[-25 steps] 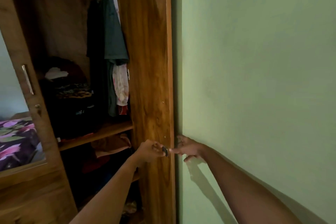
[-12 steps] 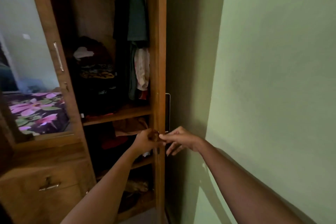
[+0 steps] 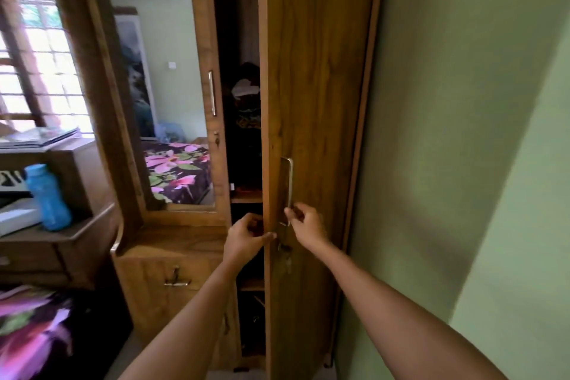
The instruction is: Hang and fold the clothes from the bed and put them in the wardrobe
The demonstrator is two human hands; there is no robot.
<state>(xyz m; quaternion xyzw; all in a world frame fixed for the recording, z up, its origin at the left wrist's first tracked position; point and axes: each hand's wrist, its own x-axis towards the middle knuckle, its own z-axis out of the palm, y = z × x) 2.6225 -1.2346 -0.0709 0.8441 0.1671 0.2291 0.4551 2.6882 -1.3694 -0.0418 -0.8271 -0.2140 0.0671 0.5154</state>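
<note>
The wooden wardrobe's right door stands nearly closed, leaving a narrow dark gap. Through the gap I see folded clothes stacked on a shelf. My left hand grips the door's free edge, thumb on the front and fingers curled behind it. My right hand pinches the lower end of the metal door handle. The left door carries a mirror that reflects the floral bed.
A green wall runs close on the right. Left of the wardrobe stands a wooden dresser with a blue bottle and papers. A drawer unit sits under the mirror. The floral bedspread lies at the lower left.
The right door has swung from wide open to almost closed, hiding the hanging clothes. My right hand has moved onto the handle, and the view has shifted left and back.
</note>
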